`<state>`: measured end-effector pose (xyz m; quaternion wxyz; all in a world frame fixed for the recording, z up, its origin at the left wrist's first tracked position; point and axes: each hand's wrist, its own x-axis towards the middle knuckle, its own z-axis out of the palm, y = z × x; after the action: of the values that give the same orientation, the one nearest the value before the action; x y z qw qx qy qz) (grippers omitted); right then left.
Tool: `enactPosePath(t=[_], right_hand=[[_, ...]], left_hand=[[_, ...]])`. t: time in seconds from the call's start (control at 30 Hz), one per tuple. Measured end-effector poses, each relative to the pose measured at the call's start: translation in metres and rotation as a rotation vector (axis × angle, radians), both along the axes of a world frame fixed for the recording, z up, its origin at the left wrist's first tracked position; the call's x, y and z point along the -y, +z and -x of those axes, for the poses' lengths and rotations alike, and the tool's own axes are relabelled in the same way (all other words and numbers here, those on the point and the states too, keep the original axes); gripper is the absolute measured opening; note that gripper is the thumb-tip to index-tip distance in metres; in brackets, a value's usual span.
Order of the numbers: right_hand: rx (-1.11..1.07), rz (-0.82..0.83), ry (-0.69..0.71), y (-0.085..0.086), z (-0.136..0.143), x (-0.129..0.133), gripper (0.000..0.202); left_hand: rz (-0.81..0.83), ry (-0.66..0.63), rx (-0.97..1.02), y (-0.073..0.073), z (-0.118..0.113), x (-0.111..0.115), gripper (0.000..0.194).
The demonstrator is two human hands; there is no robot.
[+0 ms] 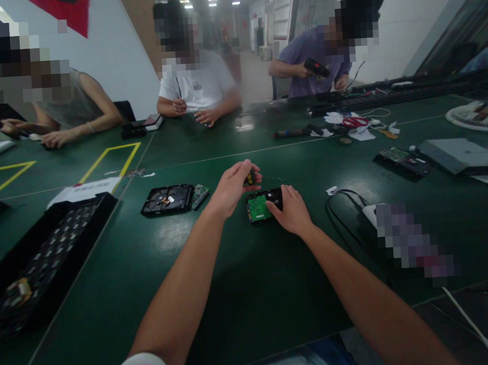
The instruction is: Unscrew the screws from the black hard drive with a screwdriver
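A hard drive lies flat on the green table, its green circuit board facing up. My right hand grips its right end, with the thumb on top near the board. Just above the drive's far left edge, my left hand is closed round a small black-and-yellow tool; the tool's lower end is hidden. Several tiny bits, perhaps screws, lie behind the drive. To the left sit an opened black drive casing and a loose circuit board against it.
A long black tray stands at left. On the right are a cable, a partly blurred power strip, another drive and a grey metal box. Scraps and red-handled scissors lie farther back. Three people work across the table.
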<state>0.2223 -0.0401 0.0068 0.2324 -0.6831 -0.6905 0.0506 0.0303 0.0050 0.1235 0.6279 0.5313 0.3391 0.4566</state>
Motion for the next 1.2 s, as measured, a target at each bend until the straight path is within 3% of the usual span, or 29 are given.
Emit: enactPosePath(t=[1.2], right_hand=[[-0.022, 0.025, -0.009, -0.0008, 0.0008, -0.0005, 0.087]], left_hand=[[-0.021, 0.026, -0.054, -0.0038, -0.0013, -0.0019, 0.038]])
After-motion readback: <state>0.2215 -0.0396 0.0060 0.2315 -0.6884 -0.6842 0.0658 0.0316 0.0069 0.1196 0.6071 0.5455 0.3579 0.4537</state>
